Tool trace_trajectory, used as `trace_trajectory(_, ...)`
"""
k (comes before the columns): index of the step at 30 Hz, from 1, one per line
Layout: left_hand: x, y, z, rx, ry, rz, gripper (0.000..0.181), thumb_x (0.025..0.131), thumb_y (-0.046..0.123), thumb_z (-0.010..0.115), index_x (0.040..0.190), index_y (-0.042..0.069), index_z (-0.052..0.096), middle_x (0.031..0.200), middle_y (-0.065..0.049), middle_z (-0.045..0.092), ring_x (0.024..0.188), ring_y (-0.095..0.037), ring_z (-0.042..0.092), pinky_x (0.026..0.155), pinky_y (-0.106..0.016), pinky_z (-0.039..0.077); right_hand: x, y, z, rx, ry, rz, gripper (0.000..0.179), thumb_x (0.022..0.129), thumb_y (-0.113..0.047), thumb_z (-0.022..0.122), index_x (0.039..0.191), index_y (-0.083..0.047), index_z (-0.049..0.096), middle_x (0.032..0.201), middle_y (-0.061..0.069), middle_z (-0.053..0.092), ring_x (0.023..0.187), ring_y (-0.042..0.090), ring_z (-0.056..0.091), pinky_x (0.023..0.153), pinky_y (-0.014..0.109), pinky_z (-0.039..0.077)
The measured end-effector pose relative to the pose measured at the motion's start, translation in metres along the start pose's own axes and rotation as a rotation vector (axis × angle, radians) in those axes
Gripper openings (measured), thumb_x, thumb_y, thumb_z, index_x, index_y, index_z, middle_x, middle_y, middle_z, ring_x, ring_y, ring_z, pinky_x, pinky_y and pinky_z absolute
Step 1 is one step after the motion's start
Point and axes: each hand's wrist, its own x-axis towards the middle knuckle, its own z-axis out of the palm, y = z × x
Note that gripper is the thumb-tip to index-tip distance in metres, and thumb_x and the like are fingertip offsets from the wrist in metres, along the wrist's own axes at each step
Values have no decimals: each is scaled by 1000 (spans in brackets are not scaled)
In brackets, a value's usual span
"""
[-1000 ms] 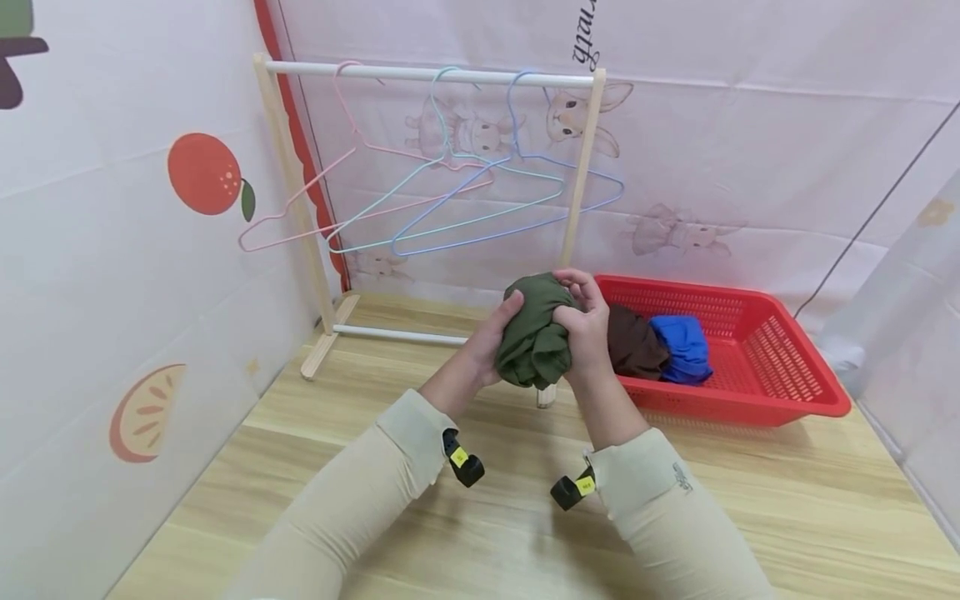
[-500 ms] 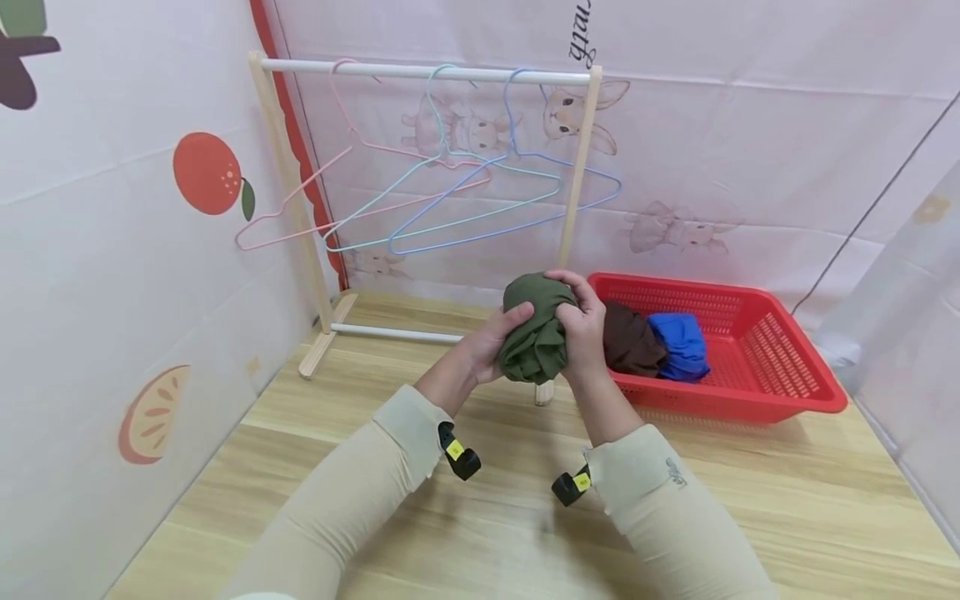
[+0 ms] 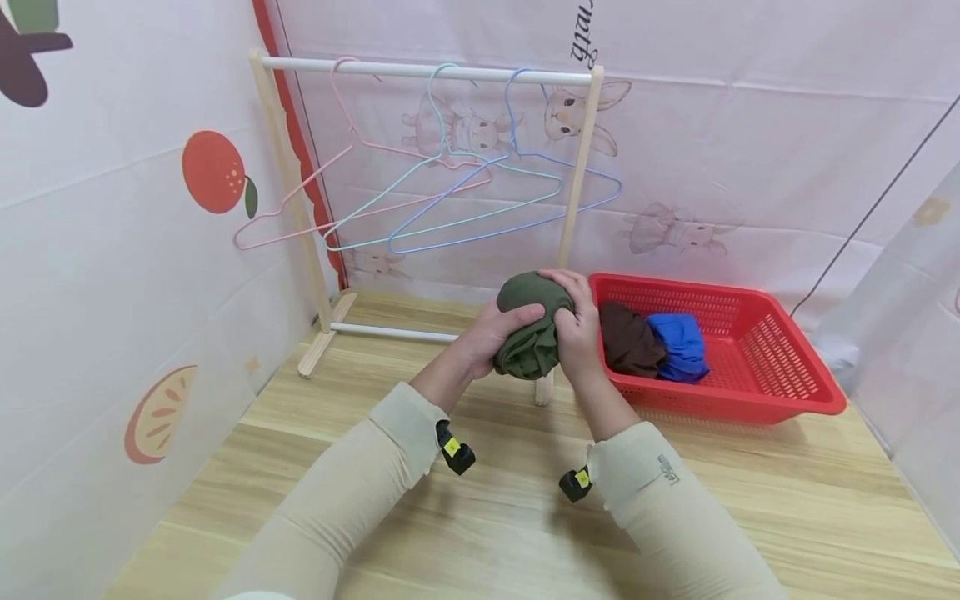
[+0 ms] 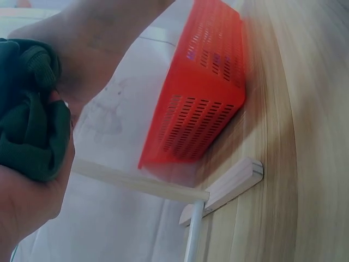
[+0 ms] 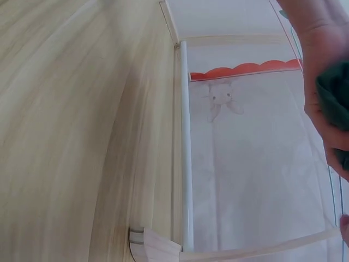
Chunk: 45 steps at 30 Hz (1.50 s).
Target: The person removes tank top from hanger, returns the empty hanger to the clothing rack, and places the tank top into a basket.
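Observation:
A dark green bundle of cloth (image 3: 531, 333), rolled up with loose folds along its lower side, is held above the table in front of the rack. My left hand (image 3: 491, 337) grips its left side, the thumb lying across the front. On the other side my right hand (image 3: 579, 333) grips it, with fingers over the top and the thumb pressed into the front folds. The left wrist view shows the folded green cloth (image 4: 30, 125) close up between both hands. Only a dark edge of the cloth (image 5: 337, 98) appears in the right wrist view.
Behind the hands stands a wooden rack (image 3: 581, 158) with a pink hanger (image 3: 300, 187), a mint hanger (image 3: 442, 158) and a blue hanger (image 3: 487, 242) on its bar. To the right, a red basket (image 3: 780, 333) holds a brown cloth (image 3: 630, 342) and a blue cloth (image 3: 678, 346).
My left thumb has slid to the right across the front of the green cloth. Both hands stay around the bundle in nearly the same place.

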Motion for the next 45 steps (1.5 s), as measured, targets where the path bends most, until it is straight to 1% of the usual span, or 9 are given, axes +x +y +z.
trace_trajectory(9, 7, -1, -4, 97, 221, 75, 64, 78, 43, 76, 127, 10, 53, 119, -9, 58, 103, -21, 58, 85, -33, 53, -5, 5, -3, 87, -40, 179, 51, 93, -2, 38, 141, -13, 52, 130, 10, 56, 107, 13, 56, 89, 22, 48)
trace_trajectory(16, 9, -7, -9, 118, 384, 130, 60, 78, 33, 81, 127, 12, 55, 121, -10, 58, 107, -24, 56, 88, -37, 51, -15, 7, 5, 299, -149, 304, 59, 96, -32, 37, 153, -20, 31, 144, 6, 43, 123, 21, 48, 96, 43, 45)
trace_trajectory(19, 10, -11, -11, 190, 421, 163, 60, 77, 32, 82, 129, 16, 57, 120, -9, 60, 105, -24, 57, 87, -37, 52, -18, 3, 12, 280, -182, 355, 67, 96, -43, 44, 156, -29, 19, 152, 4, 34, 134, 21, 40, 107, 50, 38)
trace_trajectory(22, 10, -14, -10, 300, 433, 200, 63, 76, 36, 83, 131, 19, 57, 119, -7, 62, 103, -23, 60, 85, -38, 54, -21, 0, 19, 219, -170, 379, 89, 90, -53, 61, 158, -29, 8, 158, 5, 24, 141, 21, 33, 114, 48, 33)
trace_trajectory(25, 9, -16, -7, 416, 432, 266, 69, 76, 45, 81, 134, 18, 55, 117, -7, 64, 101, -22, 62, 83, -38, 55, -23, -1, 24, 182, -131, 405, 104, 84, -46, 73, 158, -26, 2, 159, 6, 22, 141, 20, 34, 113, 43, 36)
trace_trajectory(28, 9, -19, -3, 491, 441, 330, 80, 77, 63, 73, 137, 15, 53, 115, -8, 66, 99, -22, 64, 83, -38, 55, -24, -1, 25, 222, -95, 422, 104, 84, -28, 75, 158, -25, 1, 157, 7, 25, 139, 21, 37, 112, 41, 38)
trace_trajectory(33, 8, -24, 2, 536, 499, 361, 97, 77, 87, 43, 140, 13, 51, 116, -11, 67, 101, -24, 65, 87, -40, 55, -24, -12, 23, 318, -79, 419, 101, 87, -21, 74, 159, -19, 2, 154, 9, 31, 137, 22, 40, 112, 42, 37)
trace_trajectory(38, 7, -26, 7, 531, 523, 350, 91, 87, 80, 26, 144, 13, 48, 126, -14, 64, 110, -27, 62, 94, -44, 51, -27, -31, 22, 318, -55, 428, 87, 94, -18, 65, 158, -17, 7, 149, 12, 37, 130, 22, 45, 107, 38, 42)
trace_trajectory(45, 9, -30, 12, 523, 547, 337, 78, 96, 69, 23, 144, 13, 46, 128, -16, 62, 113, -29, 60, 97, -46, 49, -27, -30, 23, 267, -5, 401, 76, 96, -16, 63, 157, -16, 17, 144, 13, 44, 123, 20, 49, 101, 32, 45)
